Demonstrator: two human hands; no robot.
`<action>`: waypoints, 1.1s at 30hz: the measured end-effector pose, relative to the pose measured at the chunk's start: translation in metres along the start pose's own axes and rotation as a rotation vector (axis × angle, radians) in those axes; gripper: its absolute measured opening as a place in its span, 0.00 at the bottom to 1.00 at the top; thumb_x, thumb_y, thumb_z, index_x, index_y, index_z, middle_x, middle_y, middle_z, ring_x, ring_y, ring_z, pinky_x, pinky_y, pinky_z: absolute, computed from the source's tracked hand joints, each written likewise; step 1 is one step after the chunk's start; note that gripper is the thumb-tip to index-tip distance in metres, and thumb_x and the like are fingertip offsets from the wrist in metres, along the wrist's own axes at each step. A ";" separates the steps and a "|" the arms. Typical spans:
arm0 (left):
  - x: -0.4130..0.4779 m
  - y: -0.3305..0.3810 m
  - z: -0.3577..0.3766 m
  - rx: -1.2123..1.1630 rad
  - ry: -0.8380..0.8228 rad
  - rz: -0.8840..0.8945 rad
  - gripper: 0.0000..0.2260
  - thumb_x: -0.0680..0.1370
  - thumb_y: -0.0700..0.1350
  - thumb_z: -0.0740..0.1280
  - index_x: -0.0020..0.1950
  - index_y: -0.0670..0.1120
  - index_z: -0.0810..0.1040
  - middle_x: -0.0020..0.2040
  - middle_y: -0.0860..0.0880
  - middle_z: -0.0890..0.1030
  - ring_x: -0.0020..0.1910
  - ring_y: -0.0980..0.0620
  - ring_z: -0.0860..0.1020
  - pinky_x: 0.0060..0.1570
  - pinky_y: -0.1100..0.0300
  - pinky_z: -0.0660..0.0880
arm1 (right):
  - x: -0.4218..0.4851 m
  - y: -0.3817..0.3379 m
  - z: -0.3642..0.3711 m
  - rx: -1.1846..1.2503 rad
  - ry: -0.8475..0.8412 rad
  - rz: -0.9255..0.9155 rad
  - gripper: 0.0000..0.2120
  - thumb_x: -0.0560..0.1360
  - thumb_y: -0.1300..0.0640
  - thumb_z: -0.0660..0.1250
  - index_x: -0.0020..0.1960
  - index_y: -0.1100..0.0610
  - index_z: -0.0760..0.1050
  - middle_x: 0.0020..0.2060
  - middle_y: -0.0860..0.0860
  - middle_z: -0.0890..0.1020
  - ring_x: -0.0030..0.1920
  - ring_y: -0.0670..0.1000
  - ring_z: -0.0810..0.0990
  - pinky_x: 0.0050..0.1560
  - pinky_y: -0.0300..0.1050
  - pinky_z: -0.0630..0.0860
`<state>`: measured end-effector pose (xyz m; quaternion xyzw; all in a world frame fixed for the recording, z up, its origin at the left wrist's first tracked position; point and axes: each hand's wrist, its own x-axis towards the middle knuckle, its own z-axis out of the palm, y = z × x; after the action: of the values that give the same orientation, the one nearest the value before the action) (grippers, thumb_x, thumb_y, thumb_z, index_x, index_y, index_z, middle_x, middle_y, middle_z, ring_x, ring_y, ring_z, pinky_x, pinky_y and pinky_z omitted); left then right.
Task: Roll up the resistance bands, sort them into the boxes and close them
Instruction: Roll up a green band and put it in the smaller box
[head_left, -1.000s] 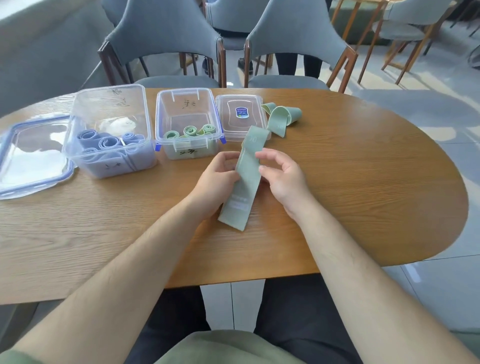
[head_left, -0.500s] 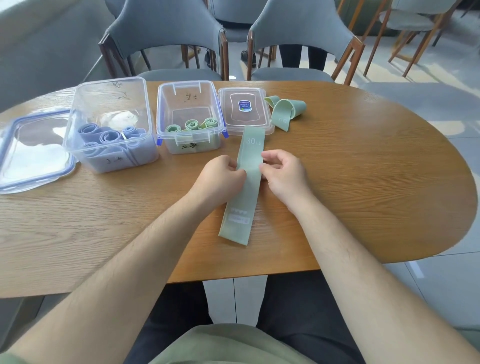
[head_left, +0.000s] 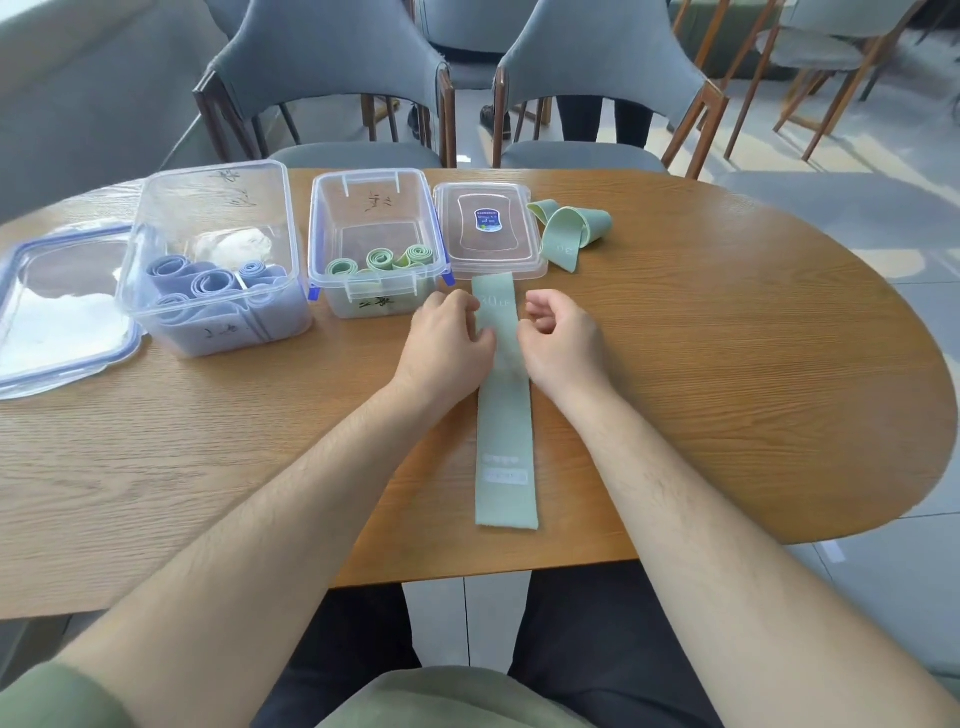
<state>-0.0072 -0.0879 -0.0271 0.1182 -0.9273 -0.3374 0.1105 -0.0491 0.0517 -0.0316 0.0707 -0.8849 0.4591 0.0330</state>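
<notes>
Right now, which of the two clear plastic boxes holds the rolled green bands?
The smaller clear plastic box, beside the flat clear lid, holds them; the larger clear box on its left holds blue rolls.

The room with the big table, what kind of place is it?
Probably a dining or café-style room: an oval wooden table, grey padded chairs pulled up to it, and more chairs on a tiled floor behind.

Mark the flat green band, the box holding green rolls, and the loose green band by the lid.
flat green band (head_left: 505, 415): head view, plain stretch above its white label.
box holding green rolls (head_left: 363, 306): head view, front wall.
loose green band (head_left: 563, 241): head view, face of its front loop.
</notes>
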 end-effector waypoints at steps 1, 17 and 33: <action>0.002 -0.001 0.003 0.028 0.003 -0.001 0.19 0.78 0.50 0.66 0.68 0.46 0.75 0.60 0.47 0.78 0.62 0.44 0.72 0.66 0.54 0.68 | 0.002 0.003 0.002 -0.073 0.022 -0.045 0.19 0.78 0.57 0.65 0.68 0.52 0.76 0.58 0.46 0.81 0.59 0.48 0.75 0.61 0.40 0.70; 0.005 -0.013 0.013 0.002 0.075 0.124 0.17 0.74 0.46 0.71 0.63 0.49 0.78 0.63 0.51 0.77 0.63 0.47 0.75 0.64 0.47 0.70 | 0.049 0.000 0.019 0.198 -0.014 -0.068 0.18 0.73 0.58 0.71 0.62 0.48 0.76 0.48 0.41 0.80 0.49 0.42 0.80 0.58 0.46 0.79; 0.007 -0.012 0.018 0.065 0.111 0.205 0.17 0.75 0.43 0.67 0.63 0.41 0.80 0.66 0.47 0.78 0.65 0.46 0.76 0.66 0.52 0.72 | 0.062 -0.001 0.023 0.193 0.090 -0.232 0.15 0.73 0.63 0.74 0.56 0.51 0.76 0.53 0.48 0.75 0.51 0.45 0.79 0.52 0.38 0.80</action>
<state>-0.0169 -0.0876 -0.0476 0.0447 -0.9375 -0.2869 0.1918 -0.1096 0.0265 -0.0360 0.1545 -0.8202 0.5380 0.1185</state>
